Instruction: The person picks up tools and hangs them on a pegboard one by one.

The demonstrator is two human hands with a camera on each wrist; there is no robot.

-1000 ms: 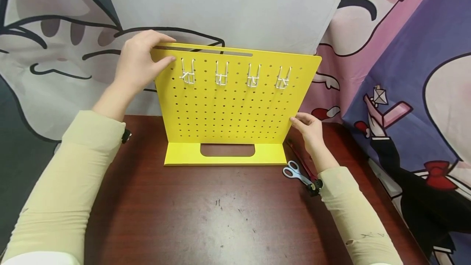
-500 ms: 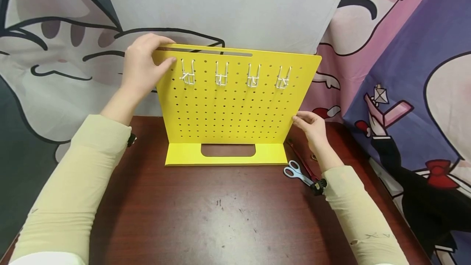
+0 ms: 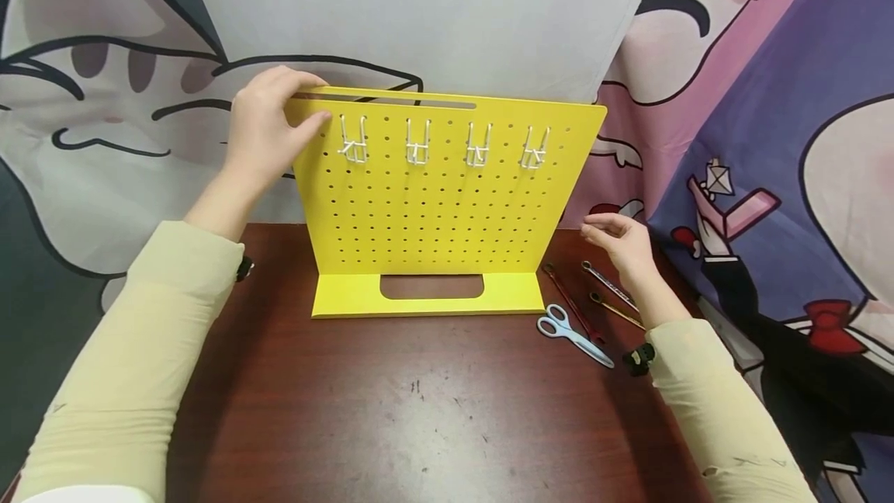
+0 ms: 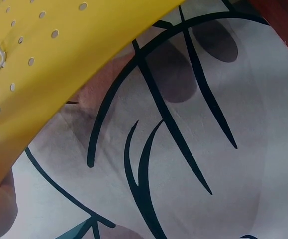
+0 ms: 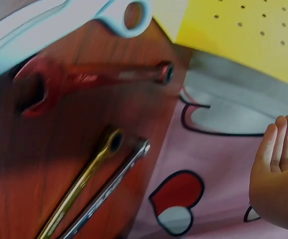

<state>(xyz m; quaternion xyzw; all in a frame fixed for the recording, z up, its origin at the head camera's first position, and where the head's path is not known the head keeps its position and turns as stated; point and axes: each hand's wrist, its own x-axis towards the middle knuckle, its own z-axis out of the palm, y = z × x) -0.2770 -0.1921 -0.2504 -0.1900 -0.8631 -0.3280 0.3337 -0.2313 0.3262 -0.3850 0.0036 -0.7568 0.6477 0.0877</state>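
A yellow pegboard [image 3: 436,212] stands upright on its flat foot, with several white wire hooks [image 3: 417,152] along its upper part. My left hand [image 3: 260,130] grips its top left corner, thumb on the front face and fingers over the top edge. Apart from the board's right edge, my right hand [image 3: 624,247] hovers with nothing in it, fingers loosely bent. Under and beside that hand lie a silver wrench [image 3: 606,282], a gold wrench [image 3: 616,311] and a red wrench [image 5: 104,74]. Light blue scissors [image 3: 576,339] lie by the foot's right corner, beside the red wrench.
The dark reddish-brown table [image 3: 391,410] has small dark marks near its middle. Behind it hangs a printed cloth [image 3: 447,14] with cartoon figures, and another printed cloth [image 3: 754,138] closes off the right side.
My right hand has left the board's right edge and moved right. The silver and gold wrenches now show more fully. My left hand keeps its hold on the corner.
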